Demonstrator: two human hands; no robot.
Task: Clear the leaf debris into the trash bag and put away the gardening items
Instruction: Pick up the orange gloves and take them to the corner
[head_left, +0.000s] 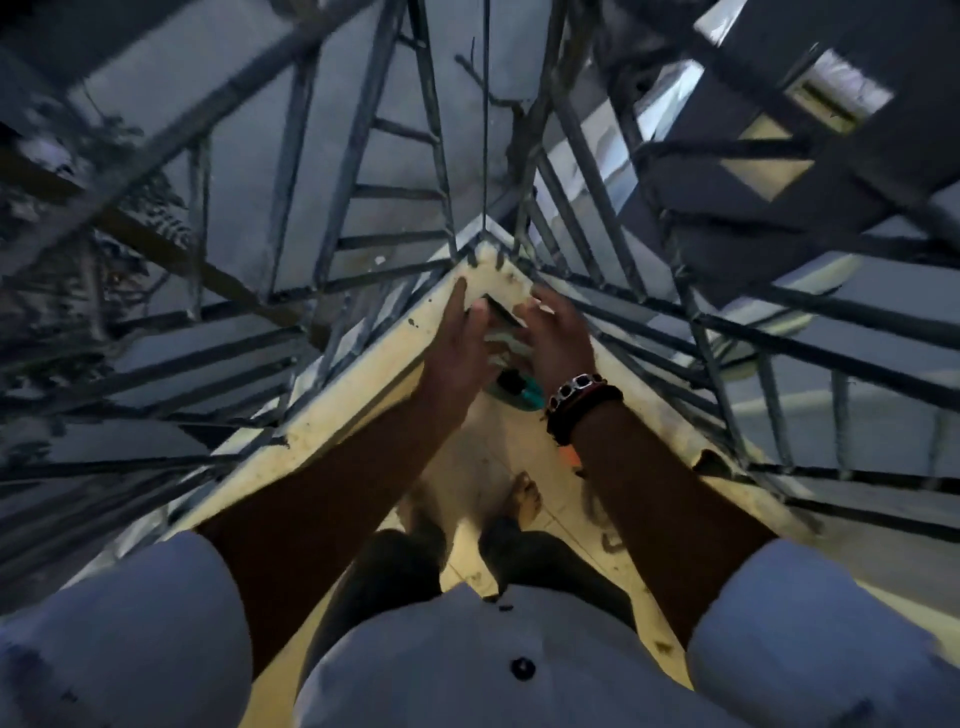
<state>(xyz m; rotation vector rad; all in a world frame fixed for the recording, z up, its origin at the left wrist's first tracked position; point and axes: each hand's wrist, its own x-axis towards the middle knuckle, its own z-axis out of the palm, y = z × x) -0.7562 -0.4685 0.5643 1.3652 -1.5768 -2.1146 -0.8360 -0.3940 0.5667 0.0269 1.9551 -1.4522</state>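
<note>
Pale button-front shirt in foreground; bare forearms extend to the corner of a cream-painted ledge bounded by grey metal railing. Left hand, fingers straight, touches a dark flat object. Right hand, beaded bracelet at wrist, fingers loosely spread beside it. A teal item lies below; identity unclear.

Cream ledge corner, grey metal railing, tiled floor
</note>
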